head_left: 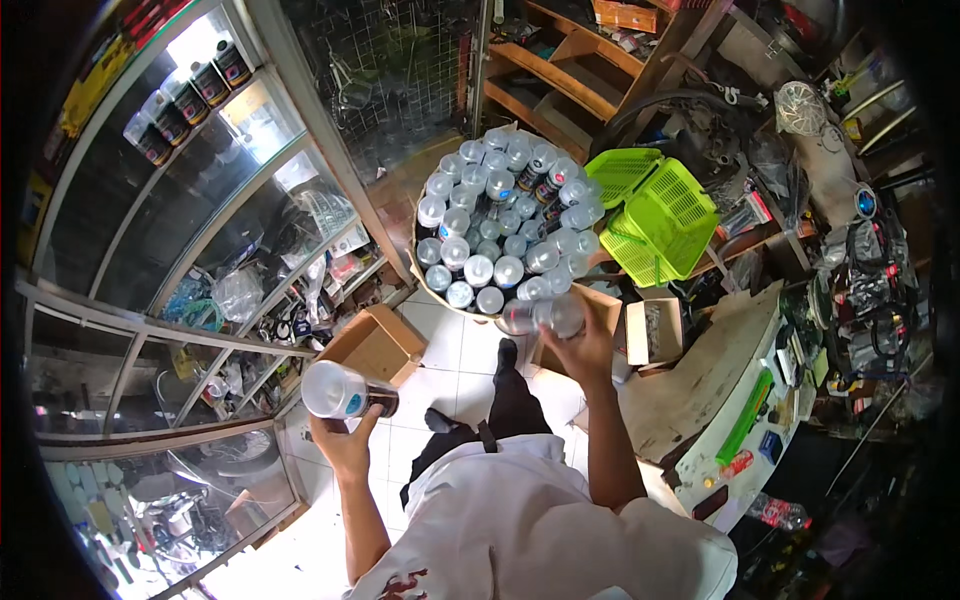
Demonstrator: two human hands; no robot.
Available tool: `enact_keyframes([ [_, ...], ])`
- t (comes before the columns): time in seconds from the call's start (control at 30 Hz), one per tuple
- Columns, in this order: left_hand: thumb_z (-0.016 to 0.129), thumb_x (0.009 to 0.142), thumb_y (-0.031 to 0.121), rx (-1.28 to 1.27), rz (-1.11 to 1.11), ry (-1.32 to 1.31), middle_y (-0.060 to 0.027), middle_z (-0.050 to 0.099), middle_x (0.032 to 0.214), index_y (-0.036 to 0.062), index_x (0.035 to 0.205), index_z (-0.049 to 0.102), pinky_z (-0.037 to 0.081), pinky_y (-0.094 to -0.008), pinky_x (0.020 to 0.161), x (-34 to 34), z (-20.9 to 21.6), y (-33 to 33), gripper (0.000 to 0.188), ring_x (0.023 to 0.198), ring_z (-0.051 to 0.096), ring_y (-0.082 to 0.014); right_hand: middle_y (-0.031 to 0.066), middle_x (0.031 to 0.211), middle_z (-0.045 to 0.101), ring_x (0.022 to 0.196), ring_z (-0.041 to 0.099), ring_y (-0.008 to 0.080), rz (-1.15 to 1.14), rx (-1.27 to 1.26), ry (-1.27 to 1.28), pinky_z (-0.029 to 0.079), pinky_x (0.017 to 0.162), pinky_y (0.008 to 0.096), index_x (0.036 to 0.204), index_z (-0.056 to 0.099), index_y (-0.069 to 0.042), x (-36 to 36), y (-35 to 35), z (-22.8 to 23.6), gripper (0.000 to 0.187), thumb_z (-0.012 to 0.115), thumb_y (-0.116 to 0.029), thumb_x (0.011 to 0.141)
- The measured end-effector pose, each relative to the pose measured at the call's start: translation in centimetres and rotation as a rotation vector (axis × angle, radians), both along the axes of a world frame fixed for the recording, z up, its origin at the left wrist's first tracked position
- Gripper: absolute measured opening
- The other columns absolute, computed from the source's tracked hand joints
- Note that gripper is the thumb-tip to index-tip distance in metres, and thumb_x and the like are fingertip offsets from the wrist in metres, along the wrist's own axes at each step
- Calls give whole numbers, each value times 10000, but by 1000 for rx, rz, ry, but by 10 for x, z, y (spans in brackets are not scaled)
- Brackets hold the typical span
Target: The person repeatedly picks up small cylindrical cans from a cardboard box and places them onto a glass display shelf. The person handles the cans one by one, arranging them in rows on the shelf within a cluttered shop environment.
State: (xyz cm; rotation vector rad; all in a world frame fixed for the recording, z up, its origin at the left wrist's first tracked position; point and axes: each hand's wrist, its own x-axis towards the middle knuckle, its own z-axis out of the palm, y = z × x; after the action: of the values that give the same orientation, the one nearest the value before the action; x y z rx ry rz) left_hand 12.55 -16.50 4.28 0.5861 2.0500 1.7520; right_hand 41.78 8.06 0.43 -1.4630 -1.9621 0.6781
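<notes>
My left hand (345, 442) is wrapped round a spray can (338, 390) with a wide clear cap and a dark, blue-marked label, tilted toward the glass cabinet. Out in front, my right hand (583, 352) grips another clear-capped spray can (522, 318), lying nearly sideways at the near edge of a round table. That can is slightly blurred. Many similar spray cans (478, 270) stand crowded on the round table (425, 283), most seen from above by their clear caps. A few dark-labelled ones lean at its far side.
A glass cabinet (150, 325) on the left holds several spray cans (190, 100) on an upper shelf. Open cardboard boxes (372, 345) sit on the tiled floor. Green plastic baskets (665, 220) stand right of the table. A cluttered desk (725, 470) is at my right.
</notes>
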Motion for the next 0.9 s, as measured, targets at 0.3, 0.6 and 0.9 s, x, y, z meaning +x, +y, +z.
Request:
enact_keyframes([
  [0.3,890,664,-98,-37,-66,65,-167,619,1252,-69,1323,503,596,-363,904,59,9,131,765,1072,661,-246,224,1294,629,1073,674,383,156,225,112,563,881,437,1404,516,-17,-49,256,-30,740,825,-362,827],
  [0.6,949,642,4,-53,5,-1,-125,638,1242,-14,1351,481,556,-376,982,100,14,200,849,1125,655,-221,263,1474,490,1353,491,430,295,-150,-121,429,1121,477,1526,359,-46,-114,376,-176,868,817,-304,835],
  [0.9,951,690,98,-129,-36,-38,-136,614,1264,0,1357,478,500,-383,1033,96,-24,257,823,1175,623,-228,262,1453,507,1064,670,337,367,-260,230,556,840,407,1525,366,0,-96,327,-118,799,783,-221,880],
])
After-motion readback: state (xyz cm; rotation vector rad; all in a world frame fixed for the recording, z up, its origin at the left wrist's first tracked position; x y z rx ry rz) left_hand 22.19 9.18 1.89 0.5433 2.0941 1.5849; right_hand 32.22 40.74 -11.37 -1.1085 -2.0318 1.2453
